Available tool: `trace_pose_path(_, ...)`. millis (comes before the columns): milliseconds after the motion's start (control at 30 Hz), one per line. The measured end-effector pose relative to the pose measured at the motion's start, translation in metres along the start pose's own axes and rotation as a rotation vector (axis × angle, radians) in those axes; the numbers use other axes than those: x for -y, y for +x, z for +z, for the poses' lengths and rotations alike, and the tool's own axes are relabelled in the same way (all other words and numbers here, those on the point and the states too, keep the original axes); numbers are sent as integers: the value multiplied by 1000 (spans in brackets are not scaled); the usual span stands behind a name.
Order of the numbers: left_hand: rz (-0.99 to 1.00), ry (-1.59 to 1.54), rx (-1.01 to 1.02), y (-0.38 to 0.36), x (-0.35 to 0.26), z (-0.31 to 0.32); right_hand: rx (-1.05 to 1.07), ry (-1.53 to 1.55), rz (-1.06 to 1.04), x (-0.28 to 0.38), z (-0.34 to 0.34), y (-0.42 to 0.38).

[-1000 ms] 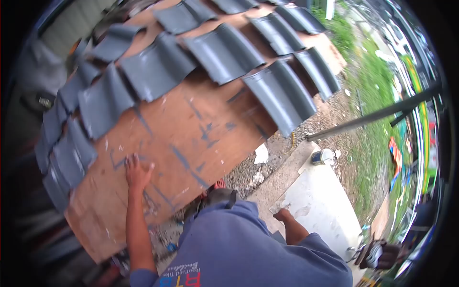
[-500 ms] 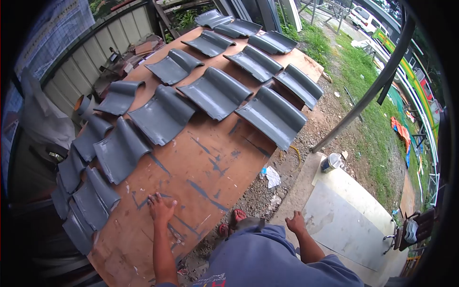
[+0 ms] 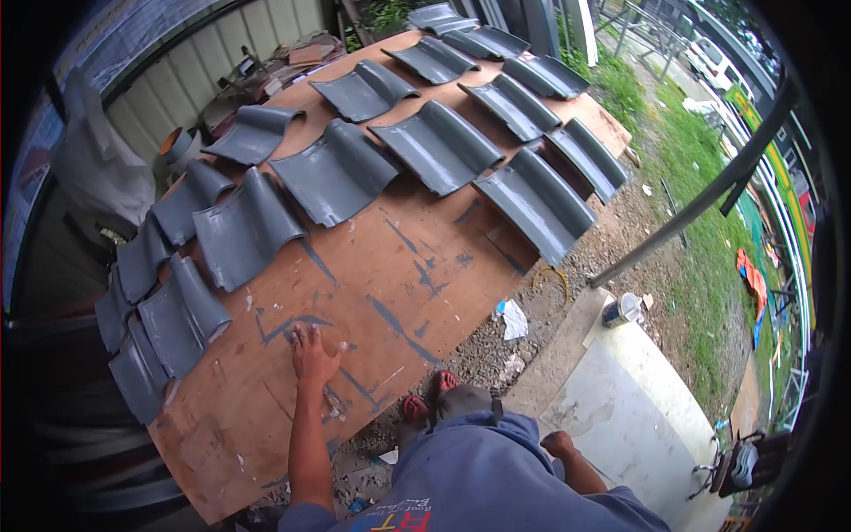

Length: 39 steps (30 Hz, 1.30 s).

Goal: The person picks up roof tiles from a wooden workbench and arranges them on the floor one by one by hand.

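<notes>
My left hand lies flat on the brown wooden board, fingers spread, with nothing under the palm that I can see. Dark grey paint streaks mark the board around it. Beside my waist hangs my right hand, fingers curled in and no object showing in them; it is over the edge of the pale panel. Grey curved roof tiles lie in staggered rows across the far and left parts of the board. The tile nearest my left hand is up and to its left, apart from it.
A paint can stands on the pale panel to the right. A slanted metal pole rises beside it. Gravel and grass lie beyond the board's right edge. Corrugated sheeting borders the far left. A dark chair-like object is at lower right.
The view has shifted, so the tiles sit higher and farther right. My left hand stays flat on the board. My right hand has dropped closer to my body, its fingers more curled.
</notes>
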<state>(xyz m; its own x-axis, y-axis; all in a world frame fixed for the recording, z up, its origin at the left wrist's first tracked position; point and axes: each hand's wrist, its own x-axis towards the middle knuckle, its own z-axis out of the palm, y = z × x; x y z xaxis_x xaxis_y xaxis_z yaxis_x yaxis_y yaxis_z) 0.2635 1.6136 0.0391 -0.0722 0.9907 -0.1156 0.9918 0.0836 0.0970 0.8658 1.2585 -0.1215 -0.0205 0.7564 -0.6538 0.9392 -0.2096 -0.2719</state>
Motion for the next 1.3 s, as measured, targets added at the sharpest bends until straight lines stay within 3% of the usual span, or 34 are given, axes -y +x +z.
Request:
trace_pose_path(33,-25,-30,38,-4,-5,-8,-6,267,200,3,1,2)
trace_pose_path(67,-52,-57,73,-6,-9,-11,-160,295,330,15,-1,2)
trace_pose_path(100,-23,-47,74,-8,-13,-8,-175,357,387,19,-4,8)
trace_pose_path(200,8,-5,23,-16,-21,-4,-178,429,418,28,-33,19)
trace_pose_path(300,32,-56,130,-36,-54,-16,-264,476,468,29,-56,33)
trace_pose_path(367,-21,-1381,289,-44,-74,-5,-307,651,497,14,-60,49)
trace_pose_path(400,-4,-1361,307,-47,-90,-2,-333,833,491,8,-61,56)
trace_pose_path(467,232,-1087,40,-54,-128,-8,-421,1158,456,2,-85,68)
trace_pose_path(500,240,-1076,50,-47,-146,-4,-481,1300,427,9,-113,71)
trace_pose_path(567,125,-1511,151,-25,-182,6,-582,1476,334,4,-164,91)
trace_pose_path(633,92,-1514,223,7,-224,1,-609,1690,345,2,-233,110)
trace_pose_path(700,69,-1512,308,48,-270,-2,-660,1860,227,-10,-292,139)
trace_pose_path(800,15,-1717,456,124,-337,1,-750,1939,97,-34,-368,193)
trace_pose_path(933,-162,-1897,559,210,-417,-4,-829,2066,44,-67,-434,277)
trace_pose_path(1000,-249,-1972,501,243,-437,7,-906,2102,18,-77,-455,313)
trace_pose_path(1033,-171,-2068,529,253,-444,12,-950,2073,9,-83,-466,325)
trace_pose_path(1100,-268,-2103,550,264,-456,14,-845,2156,4,-87,-492,319)
trace_pose_path(1133,-137,-2107,621,270,-452,19,-760,2282,-76,-88,-504,315)
trace_pose_path(1167,-164,-2106,606,268,-458,16,-668,2397,-171,-90,-511,314)
trace_pose_path(1200,-122,-2109,647,269,-455,17,-660,2414,-194,-93,-512,320)
trace_pose_path(1233,-270,-2054,580,263,-464,7,-646,2429,-228,-96,-512,325)
trace_pose_path(1267,-164,-2066,593,262,-465,7,-680,2437,-223,-98,-515,320)
trace_pose_path(1300,-201,-2061,538,270,-458,10,-643,2448,-249,-98,-518,314)
